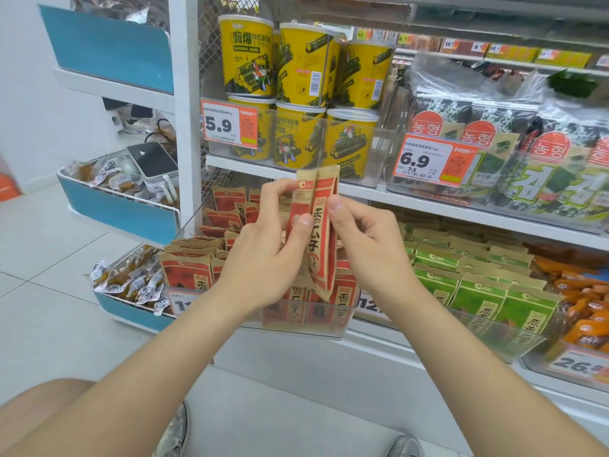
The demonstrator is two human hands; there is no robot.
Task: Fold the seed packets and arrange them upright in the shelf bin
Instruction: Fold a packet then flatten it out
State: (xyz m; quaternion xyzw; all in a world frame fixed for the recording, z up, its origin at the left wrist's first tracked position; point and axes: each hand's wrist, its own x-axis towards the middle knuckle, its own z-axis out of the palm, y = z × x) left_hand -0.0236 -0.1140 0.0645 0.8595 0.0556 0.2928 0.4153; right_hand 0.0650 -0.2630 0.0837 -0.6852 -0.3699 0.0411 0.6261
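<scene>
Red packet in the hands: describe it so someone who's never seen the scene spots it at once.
Find the stacked yellow cups, then the clear bin of red packets below them. Above that bin, the left hand and right hand pinch one red packet upright. It alone is held clear of the bin, folded lengthwise into a narrow strip.

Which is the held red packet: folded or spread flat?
Folded lengthwise: the red packet shows a vertical crease, its two halves angled together, pinched by the left hand and right hand.
</scene>
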